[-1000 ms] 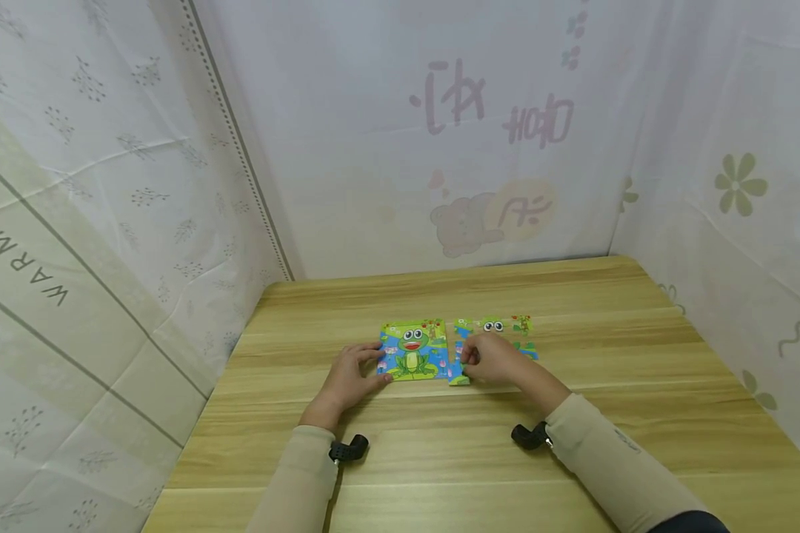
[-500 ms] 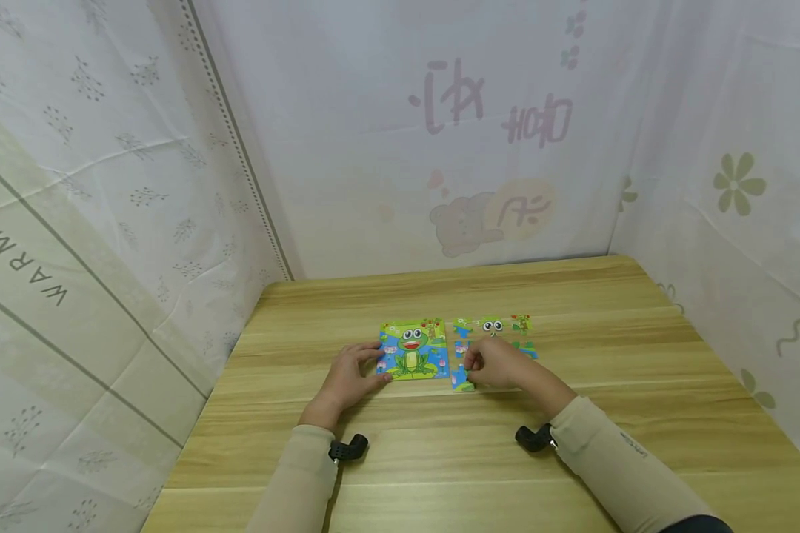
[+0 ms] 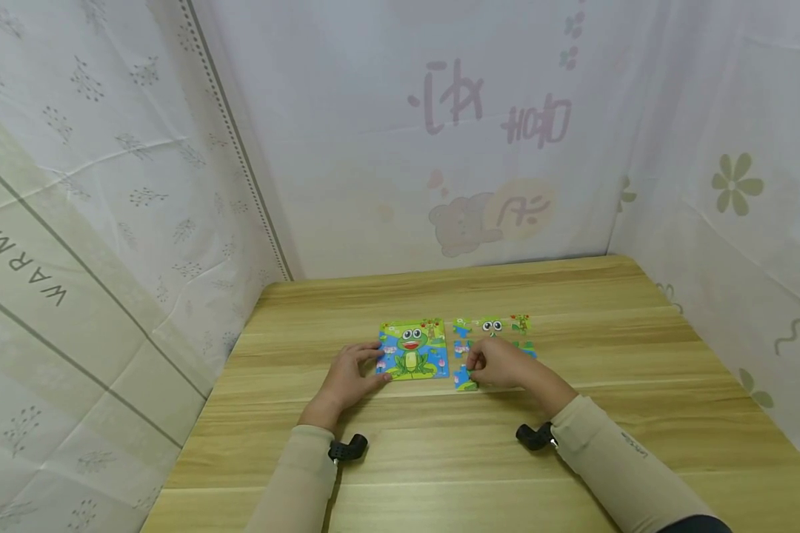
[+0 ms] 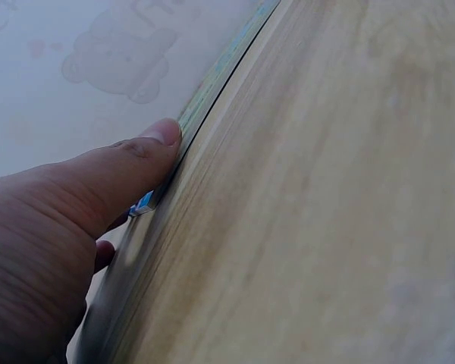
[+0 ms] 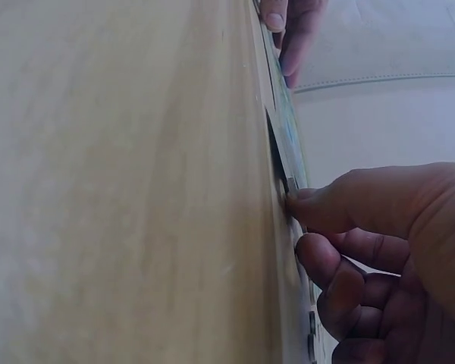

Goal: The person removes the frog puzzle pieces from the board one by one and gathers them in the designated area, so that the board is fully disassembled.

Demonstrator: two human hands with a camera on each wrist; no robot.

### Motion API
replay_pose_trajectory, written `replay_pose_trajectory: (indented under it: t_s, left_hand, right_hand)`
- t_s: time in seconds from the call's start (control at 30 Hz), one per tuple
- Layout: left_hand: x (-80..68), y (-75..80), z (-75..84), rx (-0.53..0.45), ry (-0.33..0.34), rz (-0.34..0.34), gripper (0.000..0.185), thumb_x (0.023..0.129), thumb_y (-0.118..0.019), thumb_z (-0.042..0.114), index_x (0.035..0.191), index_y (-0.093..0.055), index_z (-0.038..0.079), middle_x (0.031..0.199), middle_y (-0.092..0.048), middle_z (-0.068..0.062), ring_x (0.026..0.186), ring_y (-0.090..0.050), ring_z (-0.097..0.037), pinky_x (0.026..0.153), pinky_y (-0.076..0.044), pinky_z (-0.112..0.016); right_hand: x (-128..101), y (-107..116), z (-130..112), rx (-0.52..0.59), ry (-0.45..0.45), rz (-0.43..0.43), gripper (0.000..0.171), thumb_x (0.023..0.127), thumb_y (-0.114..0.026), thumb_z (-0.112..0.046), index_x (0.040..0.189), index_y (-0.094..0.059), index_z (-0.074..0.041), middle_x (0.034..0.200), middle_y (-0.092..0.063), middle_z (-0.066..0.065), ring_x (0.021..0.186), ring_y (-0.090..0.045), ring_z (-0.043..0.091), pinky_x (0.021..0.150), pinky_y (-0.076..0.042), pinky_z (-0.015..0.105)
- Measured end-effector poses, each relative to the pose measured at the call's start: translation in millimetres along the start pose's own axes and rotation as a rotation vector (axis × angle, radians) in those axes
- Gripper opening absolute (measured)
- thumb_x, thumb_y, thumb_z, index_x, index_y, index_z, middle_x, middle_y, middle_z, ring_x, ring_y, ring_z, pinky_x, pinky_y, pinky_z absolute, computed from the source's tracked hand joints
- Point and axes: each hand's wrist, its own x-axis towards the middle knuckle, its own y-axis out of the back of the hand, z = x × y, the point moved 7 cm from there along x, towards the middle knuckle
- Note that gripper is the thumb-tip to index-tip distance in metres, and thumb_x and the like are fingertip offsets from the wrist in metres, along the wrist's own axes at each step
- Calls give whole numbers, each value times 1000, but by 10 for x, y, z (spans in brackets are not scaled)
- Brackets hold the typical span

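A square frog picture board (image 3: 412, 349) lies flat on the table. My left hand (image 3: 345, 379) holds its left side, thumb at the near edge and index fingertip higher up the left edge. In the left wrist view the thumb (image 4: 148, 148) presses along that near edge. Right of the board, my right hand (image 3: 503, 363) pinches a blue and green puzzle piece (image 3: 463, 380) between thumb and fingers. The right wrist view shows this piece (image 5: 287, 148) tilted, a dark gap beneath it. The right hand covers part of the area behind it.
More puzzle pieces lie around the right hand: a frog-eyes piece (image 3: 492, 325), a tree piece (image 3: 521, 323), a blue corner piece (image 3: 462, 326) and a pink-flower piece (image 3: 461, 347). Patterned curtains (image 3: 373, 185) stand behind the wooden table (image 3: 427, 459) and at its sides.
The right hand has brought the pinched piece slightly to the right and nearer the person, away from the pieces behind it. The left hand and the board have stayed put.
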Motion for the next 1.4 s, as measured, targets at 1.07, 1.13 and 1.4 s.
replay_pose_trajectory:
  t_s: [1.07, 1.13, 1.4]
  left_hand:
    - [-13, 2, 4, -2, -7, -8, 59, 78, -77, 48, 126, -65, 17, 141, -49, 8, 130, -38, -15, 110, -30, -43]
    - [-9, -1, 1, -4, -10, -6, 58, 78, -77, 48, 126, -65, 17, 141, -49, 8, 130, -37, -14, 110, -30, -43]
    - [-3, -11, -19, 4, -14, 2, 58, 78, -78, 48, 126, -65, 17, 141, -50, 9, 130, -37, -15, 110, -30, -45]
  right_hand:
    - [12, 6, 73, 11, -63, 9, 11, 86, -73, -15, 84, -64, -21, 81, -59, -3, 75, -55, 16, 66, -49, 31]
    - [13, 6, 77, 15, -63, 10, 11, 86, -73, -15, 84, -64, -21, 81, -59, -3, 75, -55, 16, 66, -49, 31]
    - [17, 13, 82, 12, -51, 11, 11, 86, -73, -15, 84, -64, -21, 80, -59, -3, 74, -55, 16, 65, -49, 31]
